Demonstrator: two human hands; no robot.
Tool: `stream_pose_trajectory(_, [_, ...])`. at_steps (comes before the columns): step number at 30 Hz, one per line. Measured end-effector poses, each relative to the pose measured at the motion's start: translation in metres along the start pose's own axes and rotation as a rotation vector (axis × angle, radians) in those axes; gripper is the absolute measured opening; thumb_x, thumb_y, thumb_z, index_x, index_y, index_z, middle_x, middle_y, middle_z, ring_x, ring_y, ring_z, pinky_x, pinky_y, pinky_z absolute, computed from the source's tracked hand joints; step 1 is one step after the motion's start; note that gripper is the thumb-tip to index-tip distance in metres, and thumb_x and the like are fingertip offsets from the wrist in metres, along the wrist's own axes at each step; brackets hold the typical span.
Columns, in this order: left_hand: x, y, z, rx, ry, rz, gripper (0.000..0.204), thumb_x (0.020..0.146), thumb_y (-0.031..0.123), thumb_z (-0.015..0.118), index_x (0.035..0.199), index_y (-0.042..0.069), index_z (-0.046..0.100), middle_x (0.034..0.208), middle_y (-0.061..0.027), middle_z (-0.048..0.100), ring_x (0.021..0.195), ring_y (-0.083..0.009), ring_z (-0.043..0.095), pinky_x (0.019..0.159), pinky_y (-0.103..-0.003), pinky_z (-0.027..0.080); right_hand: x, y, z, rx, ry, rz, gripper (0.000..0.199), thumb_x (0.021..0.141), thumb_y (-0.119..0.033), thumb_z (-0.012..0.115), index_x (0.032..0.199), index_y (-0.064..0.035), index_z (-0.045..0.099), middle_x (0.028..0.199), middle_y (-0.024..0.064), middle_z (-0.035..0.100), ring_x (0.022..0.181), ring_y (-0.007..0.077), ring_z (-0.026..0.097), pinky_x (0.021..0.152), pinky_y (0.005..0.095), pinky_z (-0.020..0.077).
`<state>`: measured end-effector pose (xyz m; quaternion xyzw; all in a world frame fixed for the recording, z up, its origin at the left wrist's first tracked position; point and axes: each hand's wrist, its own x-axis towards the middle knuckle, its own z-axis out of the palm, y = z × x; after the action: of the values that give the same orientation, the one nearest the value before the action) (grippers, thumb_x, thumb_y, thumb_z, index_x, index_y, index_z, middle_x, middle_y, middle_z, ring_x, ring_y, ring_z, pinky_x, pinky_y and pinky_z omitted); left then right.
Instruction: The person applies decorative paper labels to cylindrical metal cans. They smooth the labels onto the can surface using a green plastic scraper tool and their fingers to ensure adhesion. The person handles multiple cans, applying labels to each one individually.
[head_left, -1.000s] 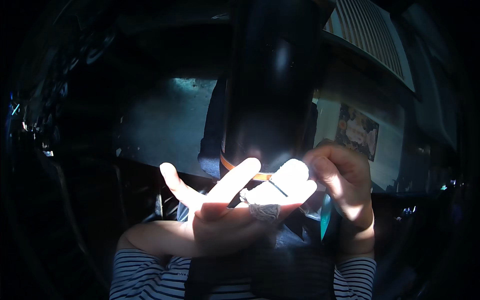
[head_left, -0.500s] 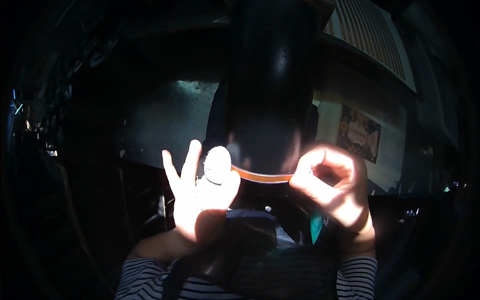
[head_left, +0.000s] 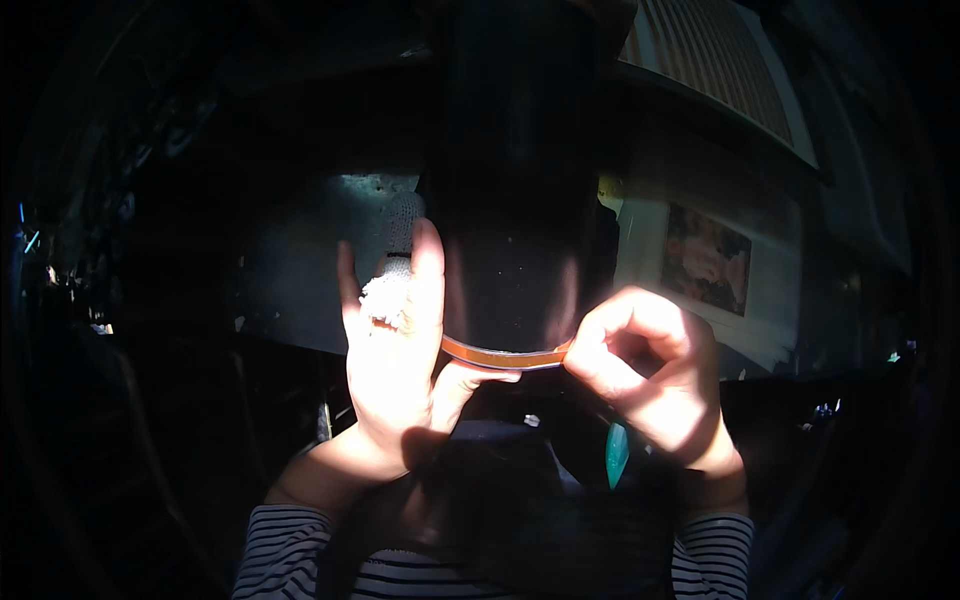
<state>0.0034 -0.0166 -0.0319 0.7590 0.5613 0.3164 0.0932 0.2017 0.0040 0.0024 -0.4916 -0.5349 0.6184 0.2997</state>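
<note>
Handling the orange strip [head_left: 500,359] at the near edge of that dark rounded piece [head_left: 510,275] looks like the step in hand. The right hand [head_left: 672,402] pinches it between thumb and finger; the left hand [head_left: 392,375] isn't gripping, fingers stretched out, thumb just under the strip, can't tell if touching. I'd say next calls for a steady pinch.

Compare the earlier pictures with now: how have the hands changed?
The left hand swung left, its fingers now pointing upward and its thumb at the orange band. The right hand moved down-left and now pinches the band's right end. The band stayed at the dark cylinder's near edge.
</note>
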Motion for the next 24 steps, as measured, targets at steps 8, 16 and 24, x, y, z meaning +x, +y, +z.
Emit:
stream_pose_trajectory(8, [-0.052, -0.018, -0.004, 0.292, 0.234, 0.328, 0.052, 0.082, 0.035, 0.062, 0.13, 0.027, 0.045, 0.108, -0.0129, 0.056, 0.106, -0.0307, 0.052, 0.09, -0.078, 0.015, 0.001, -0.002, 0.015, -0.03, -0.044, -0.102, 0.007, 0.079, -0.006, 0.066, 0.081, -0.0024, 0.06, 0.072, 0.0016, 0.056, 0.059, 0.0058, 0.051, 0.053, 0.019, 0.0412])
stream_pose_trajectory(16, [0.01, 0.003, -0.028, -0.301, -0.091, 0.265, 0.049, 0.074, 0.014, 0.068, 0.119, 0.012, 0.049, 0.121, -0.0112, 0.048, 0.114, -0.0236, 0.048, 0.102, -0.059, 0.018, -0.011, 0.036, 0.016, -0.32, 0.39, -0.706, 0.011, 0.071, -0.006, 0.071, 0.08, -0.0046, 0.063, 0.064, 0.0006, 0.058, 0.054, 0.0113, 0.055, 0.048, 0.0217, 0.0446])
stream_pose_trajectory(24, [0.025, 0.015, -0.021, -0.885, -0.194, -0.296, 0.1, 0.071, 0.007, 0.068, 0.144, 0.009, 0.0, 0.146, -0.0126, 0.02, 0.129, -0.0239, 0.034, 0.101, -0.037, 0.037, -0.001, 0.062, 0.028, -0.708, 0.323, -0.864, 0.031, 0.074, -0.009, 0.065, 0.105, -0.0077, 0.066, 0.057, -0.0045, 0.05, 0.043, 0.0078, 0.039, 0.036, 0.0181, 0.0341])
